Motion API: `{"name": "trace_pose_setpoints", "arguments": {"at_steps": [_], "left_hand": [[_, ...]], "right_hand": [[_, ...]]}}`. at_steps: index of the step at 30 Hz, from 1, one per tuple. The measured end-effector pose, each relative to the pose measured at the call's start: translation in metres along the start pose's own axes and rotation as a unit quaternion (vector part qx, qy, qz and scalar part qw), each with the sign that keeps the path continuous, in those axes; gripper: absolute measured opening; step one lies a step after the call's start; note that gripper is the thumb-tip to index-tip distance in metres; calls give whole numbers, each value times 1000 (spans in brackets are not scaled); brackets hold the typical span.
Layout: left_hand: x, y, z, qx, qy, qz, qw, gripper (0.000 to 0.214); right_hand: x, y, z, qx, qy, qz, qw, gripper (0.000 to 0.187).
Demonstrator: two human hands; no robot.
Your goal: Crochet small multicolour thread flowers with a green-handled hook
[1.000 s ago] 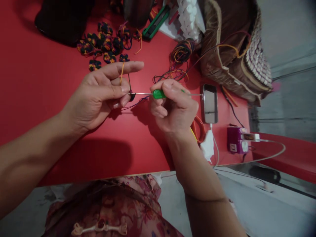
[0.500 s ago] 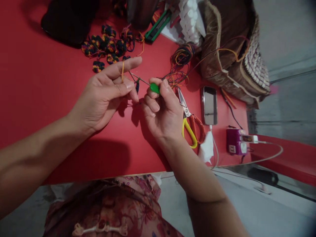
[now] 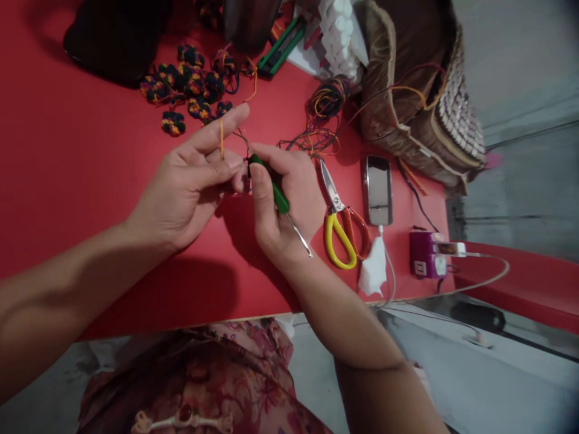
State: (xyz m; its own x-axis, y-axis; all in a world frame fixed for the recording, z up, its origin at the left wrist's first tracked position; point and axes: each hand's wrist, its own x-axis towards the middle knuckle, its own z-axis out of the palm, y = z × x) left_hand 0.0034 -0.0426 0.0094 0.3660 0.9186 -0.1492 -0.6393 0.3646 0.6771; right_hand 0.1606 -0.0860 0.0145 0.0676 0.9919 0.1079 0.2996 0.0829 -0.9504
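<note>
My right hand is closed round the green handle of a crochet hook, whose rear metal end points down toward my wrist. In my left hand, thumb and fingers pinch yarn; an orange strand loops round the stretched index finger. The two hands almost meet, and the front of the hook lies by the left fingertips. A small dark bit of crochet work there is mostly hidden by the fingers. Beyond them lie several small dark and orange crocheted pieces.
On the red table, scissors and a phone on a cable lie right of my hands. Tangled yarn runs to a brown bag. A green cutter, a black object and a purple plug adapter are also there.
My right hand has moved left, closer to the left hand, and turned, so the hook's handle and rear end now show. The left hand keeps its pinch on the yarn.
</note>
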Motion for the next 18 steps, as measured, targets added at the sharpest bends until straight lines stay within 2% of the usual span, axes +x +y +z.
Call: {"name": "trace_pose_setpoints", "arguments": {"at_steps": [3,5,8,11,14,18], "left_hand": [[1,2,-3,-30,-2,-31,999,39],[3,3,-9,-15,-8,-27,999,40],[7,7,-17,19,-37,-27,999,49],[10,12,-21,18,-61,-41,997,51],[9,18,-16,-16,-41,-53,998,46],[8,23,-10,-55,-22,-66,996,43]], "right_hand": [[1,-1,-2,-57,20,-62,996,24],[0,-2,-1,-68,43,-83,993,20],[-2,-3,2,-21,62,-32,997,24],[-2,-2,6,77,69,7,995,22],[-1,-2,5,154,52,8,987,17],[4,-5,2,177,81,-7,981,9]]}}
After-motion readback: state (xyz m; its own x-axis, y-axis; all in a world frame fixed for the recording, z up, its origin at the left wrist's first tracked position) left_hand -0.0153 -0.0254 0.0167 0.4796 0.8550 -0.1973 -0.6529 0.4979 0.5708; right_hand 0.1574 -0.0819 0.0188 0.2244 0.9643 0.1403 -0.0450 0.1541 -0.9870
